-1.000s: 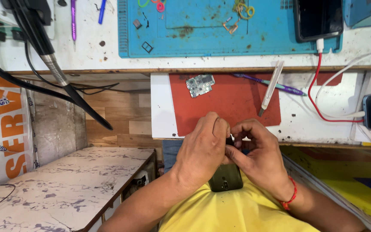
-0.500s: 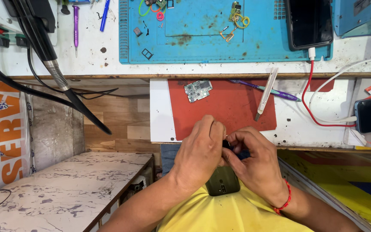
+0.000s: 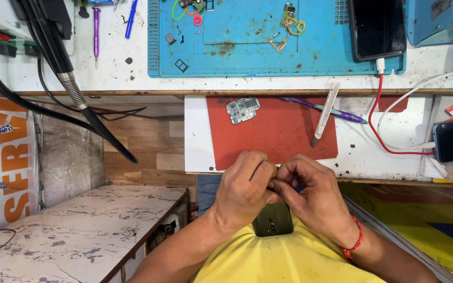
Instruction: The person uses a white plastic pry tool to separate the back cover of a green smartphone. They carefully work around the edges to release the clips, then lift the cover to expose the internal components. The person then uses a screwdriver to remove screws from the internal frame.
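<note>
1. Pinching from the left, the left hand [image 3: 245, 191] closes its grip on the top edge of the phone [image 3: 272, 220].
2. That dark phone stands below the counter [image 3: 195, 152] front edge, against the yellow shirt [image 3: 289, 259]; it looks stiff, smooth, fragile, so hold its side edges.
3. Right hand [image 3: 315, 196] is closed on the same edge.

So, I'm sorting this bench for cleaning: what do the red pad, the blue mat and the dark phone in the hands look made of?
Red pad: probably rubber or silicone, matte, no glare. Blue mat: likely moulded silicone, matte, with ridged compartments and brown stains. Dark phone: glossy back, plastic or glass, hard to tell; both hands, left hand and right hand, grip its top.
</note>
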